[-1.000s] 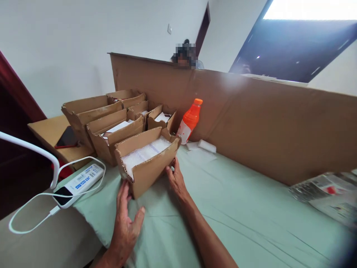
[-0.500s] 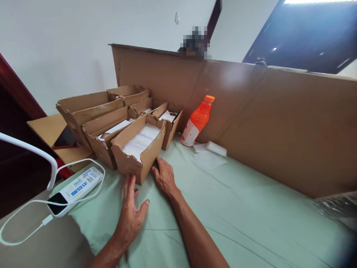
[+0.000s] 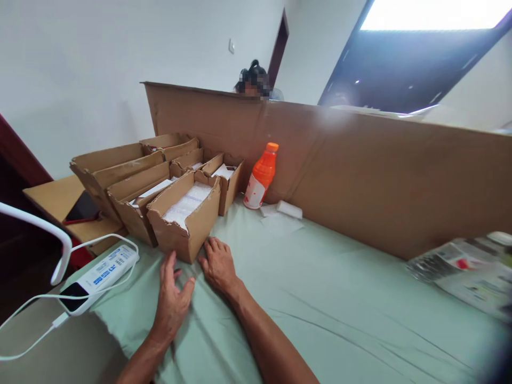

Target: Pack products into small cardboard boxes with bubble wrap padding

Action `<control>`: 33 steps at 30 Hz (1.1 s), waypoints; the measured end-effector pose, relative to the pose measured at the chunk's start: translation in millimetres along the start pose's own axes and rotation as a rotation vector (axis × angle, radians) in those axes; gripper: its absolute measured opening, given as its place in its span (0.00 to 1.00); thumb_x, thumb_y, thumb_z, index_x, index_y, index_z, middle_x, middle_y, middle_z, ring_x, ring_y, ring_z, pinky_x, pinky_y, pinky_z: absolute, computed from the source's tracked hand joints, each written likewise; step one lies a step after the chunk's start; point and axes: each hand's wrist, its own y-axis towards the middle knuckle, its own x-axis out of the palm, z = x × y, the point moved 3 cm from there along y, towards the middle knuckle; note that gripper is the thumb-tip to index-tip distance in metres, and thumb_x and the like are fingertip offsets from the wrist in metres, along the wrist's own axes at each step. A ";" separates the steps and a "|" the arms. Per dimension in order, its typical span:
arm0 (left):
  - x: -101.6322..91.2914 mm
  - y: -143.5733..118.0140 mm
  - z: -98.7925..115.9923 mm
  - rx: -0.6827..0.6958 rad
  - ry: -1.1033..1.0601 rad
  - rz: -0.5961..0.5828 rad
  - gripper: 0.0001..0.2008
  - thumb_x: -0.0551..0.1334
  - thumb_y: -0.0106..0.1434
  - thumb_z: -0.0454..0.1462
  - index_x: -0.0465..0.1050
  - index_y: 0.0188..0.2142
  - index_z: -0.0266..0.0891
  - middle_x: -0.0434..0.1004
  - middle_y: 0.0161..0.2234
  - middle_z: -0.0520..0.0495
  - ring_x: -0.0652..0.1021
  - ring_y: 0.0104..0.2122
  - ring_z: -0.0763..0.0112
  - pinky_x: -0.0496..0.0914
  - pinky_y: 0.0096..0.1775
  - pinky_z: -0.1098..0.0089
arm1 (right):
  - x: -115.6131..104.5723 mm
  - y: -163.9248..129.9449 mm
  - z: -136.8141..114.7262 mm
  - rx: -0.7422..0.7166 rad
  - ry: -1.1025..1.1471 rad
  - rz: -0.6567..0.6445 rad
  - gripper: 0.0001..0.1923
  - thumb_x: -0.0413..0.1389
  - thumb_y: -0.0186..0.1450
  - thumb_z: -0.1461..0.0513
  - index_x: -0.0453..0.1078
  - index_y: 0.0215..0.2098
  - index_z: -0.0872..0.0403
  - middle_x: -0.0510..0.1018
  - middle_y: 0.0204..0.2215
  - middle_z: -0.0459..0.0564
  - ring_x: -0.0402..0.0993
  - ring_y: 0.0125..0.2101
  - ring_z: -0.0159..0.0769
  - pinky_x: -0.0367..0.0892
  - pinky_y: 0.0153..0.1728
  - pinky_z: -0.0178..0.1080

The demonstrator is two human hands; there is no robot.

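In front of me, an open cardboard box [image 3: 200, 226] holds a stack of white, bubble-wrapped packets [image 3: 188, 204]. My left hand [image 3: 173, 298] is at the box's near left corner, fingers apart and holding nothing. Resting on the green cloth [image 3: 320, 298] just right of that corner is my right hand [image 3: 218, 264], palm down with its fingers stretched out. Whether either hand touches the box I cannot tell. Behind it sit several more cardboard boxes [image 3: 116, 184], some with white cards or packets inside.
An orange bottle [image 3: 262, 176] stands by a tall cardboard partition [image 3: 360, 170], near small white packets [image 3: 290, 209]. At left lies a white power bank [image 3: 100, 277] with a cable. Clear plastic packaging [image 3: 460, 266] is at right. A person's head [image 3: 254, 80] shows behind the partition.
My view has shifted right and tilted up, showing more of the plastic packaging. My right hand has drawn slightly back from the box's side and lies flatter on the cloth. The boxes look unmoved.
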 end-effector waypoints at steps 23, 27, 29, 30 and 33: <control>11.4 -4.1 2.8 -0.112 0.012 -0.292 0.37 0.60 0.58 0.48 0.59 0.65 0.36 0.72 0.56 0.32 0.78 0.50 0.53 0.73 0.48 0.55 | -44.6 -179.6 -15.1 -0.108 0.080 -0.113 0.23 0.53 0.70 0.55 0.62 0.62 0.52 0.65 0.65 0.55 0.57 0.64 0.46 0.52 0.62 0.48; 10.7 -7.3 2.0 -0.014 -0.004 -0.313 0.30 0.59 0.58 0.49 0.70 0.56 0.37 0.71 0.58 0.34 0.77 0.51 0.54 0.74 0.48 0.57 | -47.2 -178.5 -16.8 -0.111 0.081 -0.111 0.21 0.54 0.70 0.55 0.64 0.59 0.52 0.67 0.63 0.54 0.59 0.63 0.46 0.54 0.61 0.47; 10.4 -8.0 2.7 0.048 0.043 -0.347 0.27 0.59 0.59 0.50 0.74 0.52 0.37 0.71 0.59 0.35 0.79 0.47 0.56 0.76 0.44 0.59 | -48.6 -178.0 -17.3 -0.111 0.083 -0.108 0.21 0.55 0.69 0.55 0.65 0.58 0.53 0.67 0.63 0.54 0.59 0.63 0.45 0.54 0.61 0.46; 10.6 -8.4 3.1 0.075 0.080 -0.369 0.26 0.58 0.59 0.50 0.75 0.51 0.37 0.72 0.59 0.36 0.80 0.46 0.56 0.76 0.42 0.60 | -49.2 -178.0 -17.6 -0.112 0.082 -0.106 0.21 0.55 0.69 0.55 0.65 0.58 0.53 0.67 0.63 0.54 0.59 0.63 0.44 0.54 0.61 0.46; 12.4 -9.8 4.5 0.186 0.171 -0.430 0.23 0.58 0.59 0.49 0.78 0.48 0.39 0.77 0.54 0.38 0.79 0.47 0.55 0.77 0.39 0.62 | -50.5 -178.6 -18.9 -0.111 0.075 -0.101 0.21 0.56 0.69 0.56 0.65 0.58 0.53 0.68 0.62 0.55 0.59 0.63 0.44 0.55 0.61 0.46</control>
